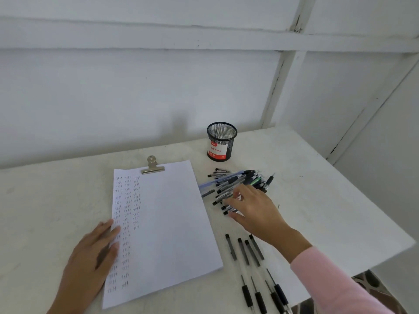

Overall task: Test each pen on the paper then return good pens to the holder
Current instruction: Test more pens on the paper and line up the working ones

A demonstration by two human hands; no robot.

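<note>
A white table point(317, 200) stands in a corner by a white wall point(136, 98). On it lies a stack of white paper point(172, 223), held at the top by a shiny metal clip point(153, 166). Small dark words run down the left side of the paper in three lines. They are too small to read for sure.

Behind the paper, near the wall, stands a black mesh pen holder point(221, 141) with a red and white label. It stands upright, well apart from both hands.

Just to the right of the paper is a messy pile of pens point(240, 180). They lie across each other and point many ways. Closer to the person, four more pens point(254, 268) lie side by side in a row. They have clear middles and black ends.

The left hand point(90, 257) lies flat on the left edge of the paper. Its fingers are straight and relaxed, and they press the paper down. It holds nothing.

The right hand point(254, 209), with a pink sleeve point(328, 279) on its arm, reaches over the near side of the pile. Its fingers are spread and a little bent, and the tips touch the pens. The thumb sits low by the black end of a pen. The hand hides the pens under it, so I cannot tell if the fingers pinch one.
</note>
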